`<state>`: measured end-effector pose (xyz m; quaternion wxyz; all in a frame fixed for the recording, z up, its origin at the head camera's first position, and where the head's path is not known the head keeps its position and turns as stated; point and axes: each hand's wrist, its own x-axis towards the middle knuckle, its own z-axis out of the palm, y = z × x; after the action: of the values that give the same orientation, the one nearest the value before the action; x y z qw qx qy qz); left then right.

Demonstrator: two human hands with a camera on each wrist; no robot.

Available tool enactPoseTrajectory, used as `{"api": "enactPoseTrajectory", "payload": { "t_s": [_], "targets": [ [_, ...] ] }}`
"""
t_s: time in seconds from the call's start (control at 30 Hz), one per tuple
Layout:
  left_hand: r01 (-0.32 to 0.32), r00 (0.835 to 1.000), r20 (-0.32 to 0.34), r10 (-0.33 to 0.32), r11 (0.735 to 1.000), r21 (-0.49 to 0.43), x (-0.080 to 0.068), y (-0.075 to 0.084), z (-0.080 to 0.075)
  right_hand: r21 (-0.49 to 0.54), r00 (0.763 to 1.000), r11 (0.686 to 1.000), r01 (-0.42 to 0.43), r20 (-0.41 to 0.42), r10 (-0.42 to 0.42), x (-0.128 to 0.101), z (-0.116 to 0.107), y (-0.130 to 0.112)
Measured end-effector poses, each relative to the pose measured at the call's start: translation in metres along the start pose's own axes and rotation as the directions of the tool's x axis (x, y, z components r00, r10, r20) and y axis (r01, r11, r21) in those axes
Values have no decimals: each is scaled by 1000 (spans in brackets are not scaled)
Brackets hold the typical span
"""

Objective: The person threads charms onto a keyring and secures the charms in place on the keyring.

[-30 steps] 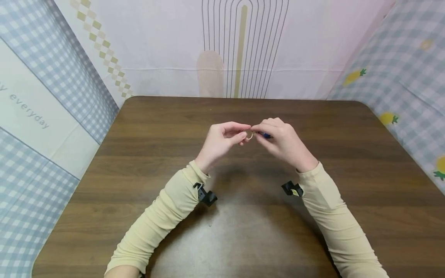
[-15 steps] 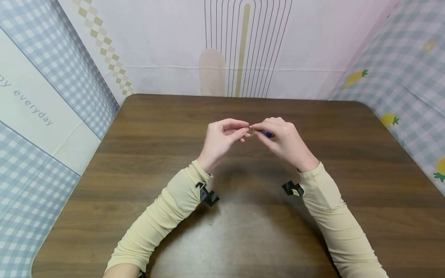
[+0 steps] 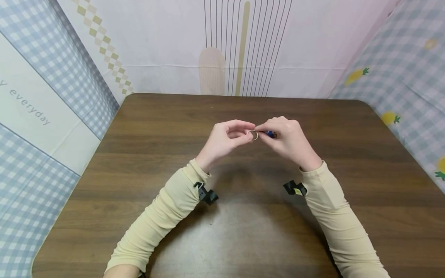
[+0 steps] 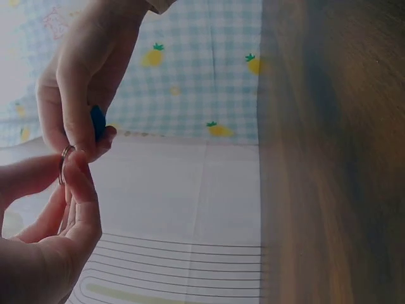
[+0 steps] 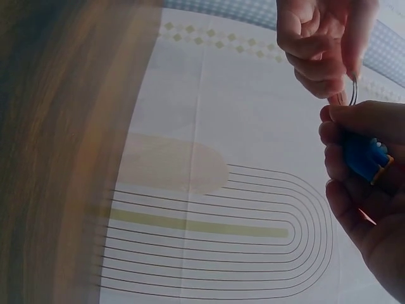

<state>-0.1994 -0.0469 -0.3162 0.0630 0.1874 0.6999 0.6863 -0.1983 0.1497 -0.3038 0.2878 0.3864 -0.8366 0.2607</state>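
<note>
Above the table, both hands meet at a thin metal split ring (image 3: 258, 135). My left hand (image 3: 222, 139) pinches the ring's left side between thumb and fingertips. At its other side, the thumb and index finger of my right hand (image 3: 288, 138) pinch close to the ring. A small blue charm (image 5: 364, 155) with an orange-yellow edge and white bits sits in the right hand's curled fingers, as the right wrist view shows. From the left wrist, only a blue sliver of the charm shows behind the fingers, and the ring (image 4: 62, 171) appears edge-on.
A brown wooden table (image 3: 167, 127) with rounded corners lies beneath the hands. Printed cloths hang around it: a white one (image 3: 167, 42) behind, checked ones at left and right. Black camera mounts (image 3: 208, 195) sit on both wrists over cream sleeves.
Both hands have shifted slightly right, the left one a bit more over the last half second. The ring now shows rounder between them, and more of the blue charm is visible.
</note>
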Motion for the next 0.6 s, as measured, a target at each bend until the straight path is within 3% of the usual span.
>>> {"api": "enactPoseTrajectory", "payload": {
  "t_s": [0.3, 0.43, 0.6],
  "targets": [
    [17, 996, -84, -18, 1000, -19, 0, -4, 5, 10, 1000, 1000, -20, 19, 19, -2, -1, 2],
    [-52, 996, -67, 57, 995, 83, 0, -6, 5, 33, 999, 999, -11, 34, 10, -2, -2, 2],
    [-135, 989, -32, 147, 963, 231, 0, -6, 2, 79, 998, 997, -2, 64, -3, -2, -2, 3]
  ]
}}
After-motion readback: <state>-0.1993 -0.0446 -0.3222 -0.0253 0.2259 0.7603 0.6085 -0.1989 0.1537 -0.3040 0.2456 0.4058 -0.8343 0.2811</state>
